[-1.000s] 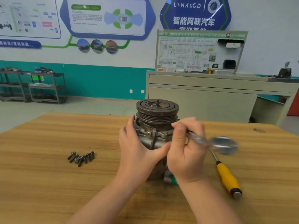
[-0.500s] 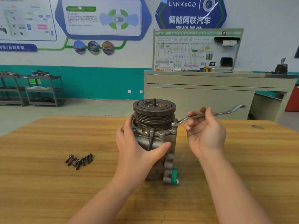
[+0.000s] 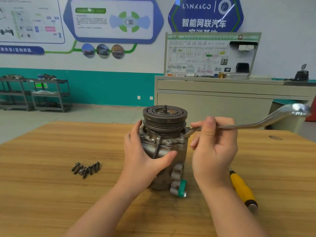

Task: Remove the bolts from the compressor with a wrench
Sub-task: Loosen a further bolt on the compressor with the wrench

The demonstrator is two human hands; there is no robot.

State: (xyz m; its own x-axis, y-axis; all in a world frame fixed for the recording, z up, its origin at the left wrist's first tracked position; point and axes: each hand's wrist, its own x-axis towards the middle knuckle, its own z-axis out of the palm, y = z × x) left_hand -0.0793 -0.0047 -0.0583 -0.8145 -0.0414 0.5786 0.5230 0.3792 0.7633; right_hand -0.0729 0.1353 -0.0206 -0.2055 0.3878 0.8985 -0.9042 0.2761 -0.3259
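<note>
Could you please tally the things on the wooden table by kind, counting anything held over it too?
Compressor: 1
Wrench: 1, held in the right hand
Screwdriver: 1, yellow handle
Loose bolts: about 6, in a heap, so the exact count is unclear
Total: about 9 things

compressor (image 3: 164, 147) upright, table ctr, pulley up | wrench (image 3: 253, 125) on its right flange bolt | 6ish loose bolts (image 3: 86, 169) left
</note>
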